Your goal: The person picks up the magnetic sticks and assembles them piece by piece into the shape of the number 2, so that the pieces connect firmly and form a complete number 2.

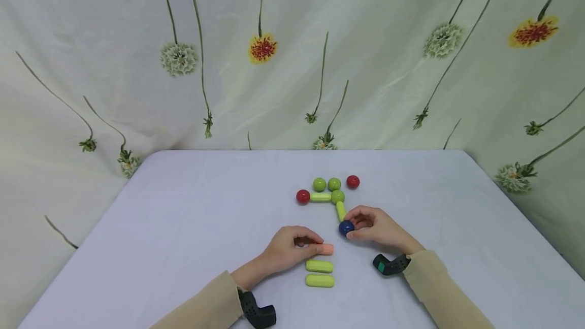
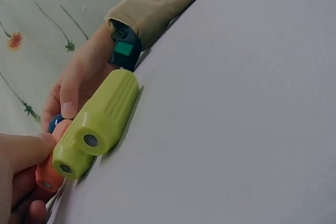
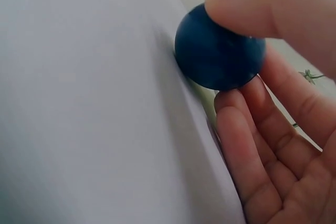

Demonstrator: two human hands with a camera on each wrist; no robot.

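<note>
My right hand (image 1: 377, 226) pinches a glossy blue ball (image 1: 346, 228) between thumb and fingers; the right wrist view shows the ball (image 3: 218, 51) close up. That ball sits at the near end of a yellow-green rod (image 1: 340, 211), which runs up to a green ball (image 1: 337, 196). From this green ball another rod (image 1: 321, 197) leads left to a red ball (image 1: 303, 197). My left hand (image 1: 292, 248) grips a short orange rod (image 1: 326, 249) lying on the table. In the left wrist view, the orange rod (image 2: 48, 174) shows a small metal disc at its end.
Two yellow-green rods, one (image 1: 319, 266) behind the other (image 1: 320, 281), lie just in front of the orange one. Past the joined pieces are two loose green balls, left (image 1: 319, 184) and right (image 1: 334, 184), and a red ball (image 1: 353, 182). A white cloth covers the table (image 1: 205, 207).
</note>
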